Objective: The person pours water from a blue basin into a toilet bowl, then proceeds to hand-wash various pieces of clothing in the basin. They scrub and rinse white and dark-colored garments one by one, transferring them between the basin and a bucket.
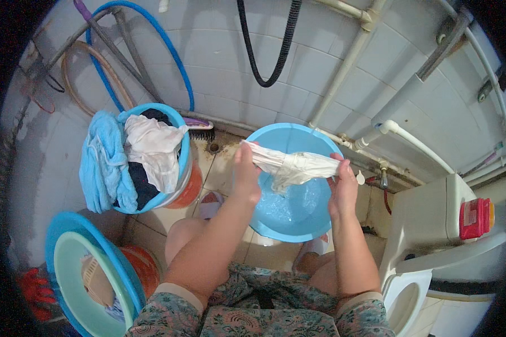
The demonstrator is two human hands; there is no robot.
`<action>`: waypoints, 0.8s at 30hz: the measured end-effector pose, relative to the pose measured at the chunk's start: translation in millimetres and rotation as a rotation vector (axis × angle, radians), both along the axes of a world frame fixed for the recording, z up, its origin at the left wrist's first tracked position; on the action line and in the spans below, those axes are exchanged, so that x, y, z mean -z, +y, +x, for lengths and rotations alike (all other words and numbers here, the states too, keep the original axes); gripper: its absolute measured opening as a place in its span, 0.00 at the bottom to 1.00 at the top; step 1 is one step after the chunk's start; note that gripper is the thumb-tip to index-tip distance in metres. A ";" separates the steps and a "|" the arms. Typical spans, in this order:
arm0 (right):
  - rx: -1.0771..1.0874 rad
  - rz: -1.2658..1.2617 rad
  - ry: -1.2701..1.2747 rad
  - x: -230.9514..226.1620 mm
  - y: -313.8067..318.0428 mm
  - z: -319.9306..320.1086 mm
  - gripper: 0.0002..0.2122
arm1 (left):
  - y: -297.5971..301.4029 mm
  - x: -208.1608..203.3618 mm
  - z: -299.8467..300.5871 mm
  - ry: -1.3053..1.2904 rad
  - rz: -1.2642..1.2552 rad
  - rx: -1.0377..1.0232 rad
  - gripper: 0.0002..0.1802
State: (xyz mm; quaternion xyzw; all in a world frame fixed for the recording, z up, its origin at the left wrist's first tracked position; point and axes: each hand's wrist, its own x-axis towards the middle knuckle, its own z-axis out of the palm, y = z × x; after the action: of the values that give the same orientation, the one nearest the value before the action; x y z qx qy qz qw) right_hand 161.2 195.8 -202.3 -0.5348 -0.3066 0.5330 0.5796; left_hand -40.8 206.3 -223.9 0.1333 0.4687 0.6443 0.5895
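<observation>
A wet white cloth [295, 167] is stretched between my two hands, above a blue basin [258, 218] on the floor. My left hand [245, 175] is closed round the cloth's left end. Its right end is gripped by my right hand [343, 188]. The middle of the cloth hangs down in loose folds over the basin, bunched along its length. Clear, rippled water [287, 209] lies in the basin below. I cannot make out what kind of garment the cloth is.
To the left, a blue basin [174, 117] holds a light blue towel [108, 160], a white garment [152, 146] and dark clothes. Nearer me stand nested blue and green basins [67, 238]. A brush [201, 128] lies by the wall. The toilet [427, 219] is at right.
</observation>
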 end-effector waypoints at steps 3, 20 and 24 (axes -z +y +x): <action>0.063 -0.003 0.022 -10.3 1.8 4.6 0.19 | 1.6 -5.5 -10.5 -0.113 0.168 -0.030 0.21; -0.065 0.106 0.330 -25.7 -5.3 -1.2 0.21 | 4.8 6.0 -12.1 0.406 0.216 0.409 0.30; -0.144 0.093 0.310 -30.1 -12.7 -16.9 0.22 | -11.5 13.4 19.3 1.348 0.313 0.369 0.33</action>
State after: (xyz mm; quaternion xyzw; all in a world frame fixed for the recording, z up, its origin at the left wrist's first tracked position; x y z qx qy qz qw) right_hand 144.3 183.1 -172.2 -0.3957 -0.2753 0.6345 0.6043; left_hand -21.5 194.8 -237.3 0.6624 0.6028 0.3712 0.2452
